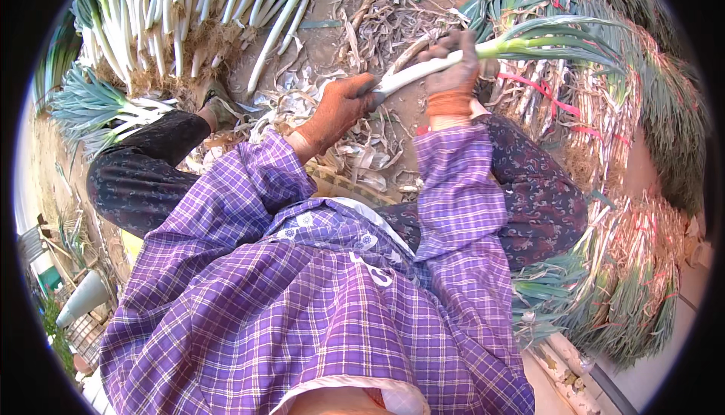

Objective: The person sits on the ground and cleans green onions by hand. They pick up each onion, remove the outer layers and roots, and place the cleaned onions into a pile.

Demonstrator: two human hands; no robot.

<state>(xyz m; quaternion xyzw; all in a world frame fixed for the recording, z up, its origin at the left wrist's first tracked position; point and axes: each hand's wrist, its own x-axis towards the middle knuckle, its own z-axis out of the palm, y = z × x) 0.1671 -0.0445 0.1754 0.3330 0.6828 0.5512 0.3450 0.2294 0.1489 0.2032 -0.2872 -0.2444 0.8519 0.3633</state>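
A long green onion (411, 77) with a white stalk and green leaves lies slantwise between my hands. My left hand (340, 111), in an orange glove with dark fingertips, is closed on its lower white end; the very tip is hidden by the fingers. Further up the stalk, just below the leaves, my right hand (453, 75) is wrapped around it in a dirt-darkened orange glove. The leaves (559, 37) stretch off to the right. Beneath my hands, dry peeled skins (366, 143) litter the ground.
A large heap of green onions with roots (177, 15) stands at the far left, a smaller bunch (109, 109) beside my knee. Along the right lie bundles of green onions (604, 105) tied with pink strips (547, 94). A grey cone-shaped object (84, 296) is at lower left.
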